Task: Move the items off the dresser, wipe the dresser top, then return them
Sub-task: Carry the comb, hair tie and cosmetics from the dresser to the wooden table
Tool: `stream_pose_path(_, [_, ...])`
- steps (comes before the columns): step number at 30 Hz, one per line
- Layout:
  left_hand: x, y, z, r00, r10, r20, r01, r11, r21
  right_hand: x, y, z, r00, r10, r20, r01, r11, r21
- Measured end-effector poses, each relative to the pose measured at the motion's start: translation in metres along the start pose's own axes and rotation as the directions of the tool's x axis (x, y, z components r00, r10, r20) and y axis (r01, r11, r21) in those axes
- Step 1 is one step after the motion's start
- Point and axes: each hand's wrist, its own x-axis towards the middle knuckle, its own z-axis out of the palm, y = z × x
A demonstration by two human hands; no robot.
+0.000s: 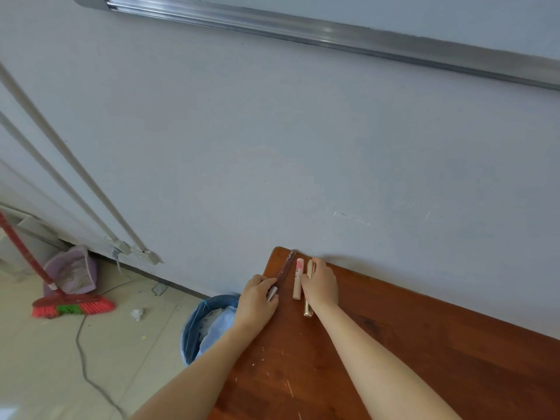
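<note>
**Both hands on the tubes at the worktop's far corner**

The left hand (257, 298) has its fingers curled round a slim dark-red tube (286, 266), gripping it near the silver cap at the near end. The rest of the tube runs away from the hand toward the wall, close along the worktop's left edge. The right hand (321, 284) lies knuckles-up with its fingers bent over a gold tube (308, 310), holding it. One pale end shows past the fingertips and the shiny gold end shows under the wrist.

Between the two hands lies a pink-and-cream tube (298, 278), flat on the wood and roughly parallel to the other two. It sits just beside the right hand's thumb side; whether they touch cannot be told. All three tubes are at the far left corner of the reddish-brown wooden worktop (424, 344), whose back edge meets a pale grey wall (272, 147). Small white flecks and scratches mark the wood nearer the camera, between the forearms.

Below the worktop's left edge stands a blue waste bin (194, 328) lined with a bag and holding pale rubbish. Further left on the tiled floor are a crumpled scrap of paper (137, 313), a grey cable (81, 359), a red broom (72, 307) with red and green bristles, and a lilac dustpan (72, 271) against the skirting. A metal rail (303, 28) crosses the wall high up.
</note>
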Motion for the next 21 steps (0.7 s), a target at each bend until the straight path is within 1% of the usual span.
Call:
stream_pose_path(2, [0.001, 0.000, 0.000, 1.000, 0.009, 0.002, -0.009, 1.000, -0.003, 0.004, -0.002, 0.001, 1.000, 0.004, -0.013, -0.004, 1.000, -0.018])
stream_pose_path(5, [-0.001, 0.000, 0.000, 1.000, 0.016, -0.002, -0.016, 1.000, -0.016, 0.009, -0.006, 0.006, 0.999, -0.046, -0.011, 0.046, 0.999, -0.026])
stream_pose_path(11, [-0.004, -0.001, -0.002, 0.999, 0.043, 0.023, -0.043, 0.999, -0.012, 0.004, -0.005, 0.011, 0.990, -0.137, 0.022, 0.136, 0.990, 0.038])
stream_pose_path(14, [-0.004, -0.002, -0.003, 0.998, 0.050, 0.039, -0.050, 0.999, 0.001, -0.007, 0.002, 0.011, 0.976, -0.213, 0.038, 0.215, 0.974, -0.069])
stream_pose_path(16, [-0.005, -0.003, -0.003, 0.997, 0.063, 0.052, -0.063, 0.998, 0.010, -0.014, 0.007, 0.011, 0.970, -0.232, 0.076, 0.238, 0.968, -0.080])
stream_pose_path(19, [-0.004, -0.004, -0.006, 0.993, 0.092, 0.079, -0.093, 0.996, 0.008, -0.023, 0.014, 0.007, 0.963, -0.200, 0.180, 0.206, 0.978, -0.016])
stream_pose_path(21, [-0.001, -0.005, -0.009, 0.990, 0.101, 0.099, -0.100, 0.995, -0.012, -0.025, 0.017, 0.006, 0.951, -0.202, 0.234, 0.217, 0.975, -0.040])
